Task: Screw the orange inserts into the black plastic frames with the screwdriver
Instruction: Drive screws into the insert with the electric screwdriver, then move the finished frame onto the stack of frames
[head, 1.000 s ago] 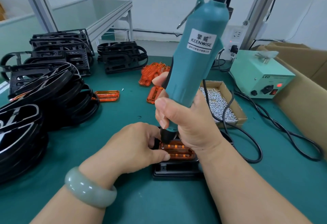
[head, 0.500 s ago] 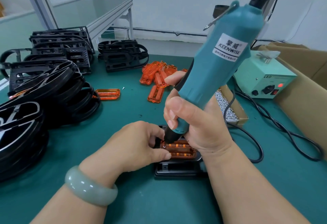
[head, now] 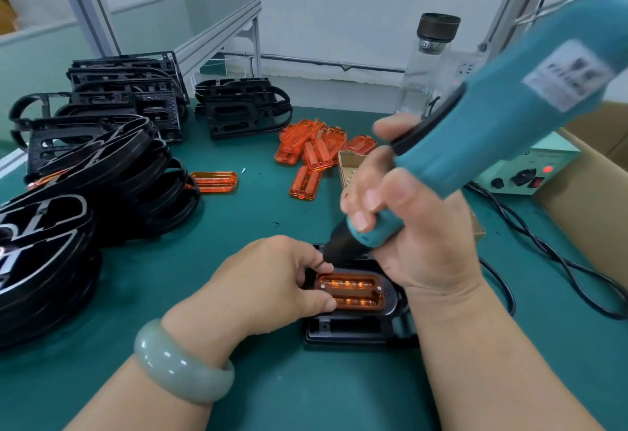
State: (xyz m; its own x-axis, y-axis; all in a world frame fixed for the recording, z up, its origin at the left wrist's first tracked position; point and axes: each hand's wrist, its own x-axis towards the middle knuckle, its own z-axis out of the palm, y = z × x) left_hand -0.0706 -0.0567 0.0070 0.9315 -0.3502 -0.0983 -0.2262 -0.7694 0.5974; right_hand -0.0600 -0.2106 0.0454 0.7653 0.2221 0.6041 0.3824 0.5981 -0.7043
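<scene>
Orange insert (head: 350,293) sits in a black frame (head: 353,332) on the green bench (head: 272,390), front centre. The left hand (head: 268,281) holds its left end, thumb on the lower-left rim, fingers (head: 306,260) curled at the upper-left corner. The right hand (head: 407,226) is wrapped tight round a teal screwdriver (head: 475,134) tilted up to the right. Its tip is at the insert's upper-left corner beside the left fingertips; contact unclear. Behind are a pile of loose inserts (head: 316,148), a single insert (head: 214,181), frame stacks (head: 102,158) on the left and a power box (head: 509,175) on the right.
</scene>
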